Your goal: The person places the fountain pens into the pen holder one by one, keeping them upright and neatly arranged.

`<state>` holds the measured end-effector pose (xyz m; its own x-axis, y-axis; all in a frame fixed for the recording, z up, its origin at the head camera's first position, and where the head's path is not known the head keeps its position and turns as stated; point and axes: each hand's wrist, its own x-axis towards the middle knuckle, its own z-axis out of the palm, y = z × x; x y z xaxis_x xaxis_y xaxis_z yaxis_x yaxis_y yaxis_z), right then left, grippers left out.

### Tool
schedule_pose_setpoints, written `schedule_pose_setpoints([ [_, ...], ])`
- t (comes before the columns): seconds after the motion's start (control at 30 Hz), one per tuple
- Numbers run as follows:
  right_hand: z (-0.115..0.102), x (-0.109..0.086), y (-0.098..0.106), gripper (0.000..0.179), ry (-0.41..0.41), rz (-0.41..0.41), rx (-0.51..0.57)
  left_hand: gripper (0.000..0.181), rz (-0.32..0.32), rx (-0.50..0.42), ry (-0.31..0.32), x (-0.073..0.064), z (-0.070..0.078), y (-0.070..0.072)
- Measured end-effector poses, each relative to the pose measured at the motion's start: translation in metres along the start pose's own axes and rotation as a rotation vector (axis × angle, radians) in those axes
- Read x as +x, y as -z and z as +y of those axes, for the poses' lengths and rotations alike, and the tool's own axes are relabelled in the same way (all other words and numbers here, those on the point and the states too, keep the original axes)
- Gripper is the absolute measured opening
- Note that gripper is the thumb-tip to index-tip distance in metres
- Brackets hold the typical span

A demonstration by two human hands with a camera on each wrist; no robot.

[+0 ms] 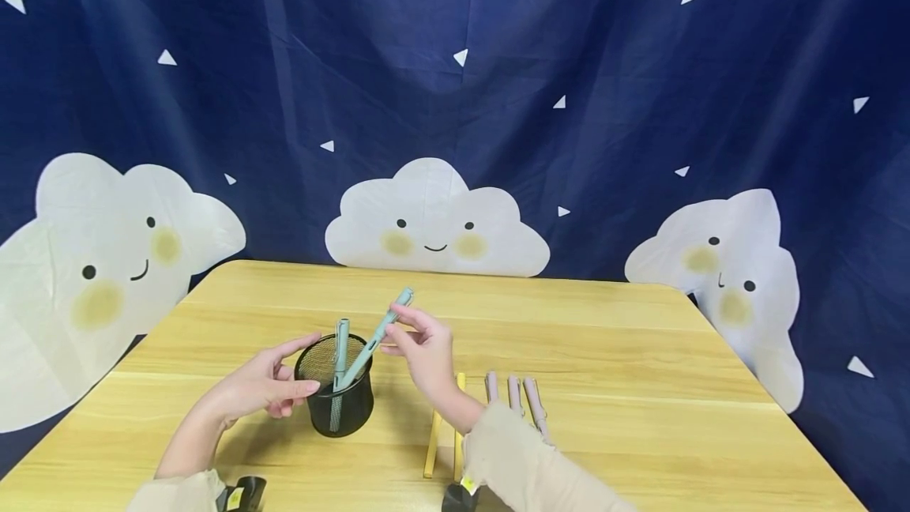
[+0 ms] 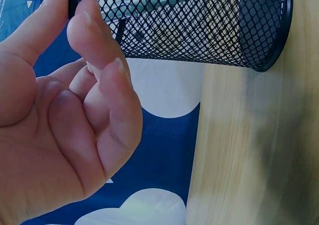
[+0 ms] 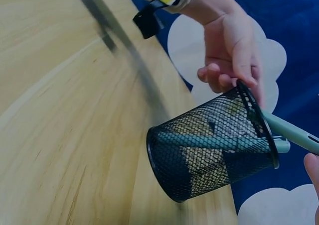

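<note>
A black mesh pen holder [image 1: 359, 409] stands upright on the table, left of the middle. My left hand [image 1: 259, 382] holds it by the rim, thumb at the near side and index finger at the far left. Its other fingers are curled beside the mesh, as the left wrist view shows. One light green pen [image 1: 342, 346] leans inside the holder. A second green pen [image 1: 377, 338] slants up to the right, its lower end inside the rim. My right hand [image 1: 426, 350] pinches that slanted pen near its upper end; in the right wrist view only fingertips show.
Two yellow sticks, perhaps pencils [image 1: 432, 449], lie partly under my right forearm. Several pale purple pens [image 1: 515, 393] lie to their right, partly covered by the sleeve. The wooden table [image 1: 640, 385] ends at a dark blue curtain [image 1: 398, 62] with clouds on it.
</note>
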<state>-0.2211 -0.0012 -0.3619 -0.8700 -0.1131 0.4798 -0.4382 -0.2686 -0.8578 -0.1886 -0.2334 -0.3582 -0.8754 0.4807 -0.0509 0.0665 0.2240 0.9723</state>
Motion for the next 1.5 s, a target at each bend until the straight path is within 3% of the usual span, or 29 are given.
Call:
schedule_pose_setpoints([
  [0.13,0.001,-0.002,-0.005,0.033,-0.025,-0.019,-0.020,0.077,0.002,0.005,-0.002,0.000,0.000,0.000],
  [0.4,0.004,-0.007,-0.008,0.062,-0.049,-0.051,-0.049,0.077,0.001,0.014,-0.006,0.000,-0.002,0.000],
  [0.57,-0.008,-0.008,-0.012,0.056,-0.065,-0.060,-0.055,0.076,-0.002,0.008,-0.005,0.000,-0.002,0.001],
  [0.7,-0.019,-0.011,-0.016,0.047,-0.053,-0.067,-0.122,0.077,0.002,0.008,-0.001,0.000,-0.002,0.000],
  [0.93,-0.019,-0.014,-0.018,0.028,-0.050,-0.077,-0.196,0.077,-0.002,-0.001,-0.009,0.000,-0.003,0.000],
  [1.5,-0.015,-0.015,-0.013,0.024,-0.027,-0.065,-0.237,0.079,-0.003,-0.007,-0.003,0.000,-0.002,0.001],
])
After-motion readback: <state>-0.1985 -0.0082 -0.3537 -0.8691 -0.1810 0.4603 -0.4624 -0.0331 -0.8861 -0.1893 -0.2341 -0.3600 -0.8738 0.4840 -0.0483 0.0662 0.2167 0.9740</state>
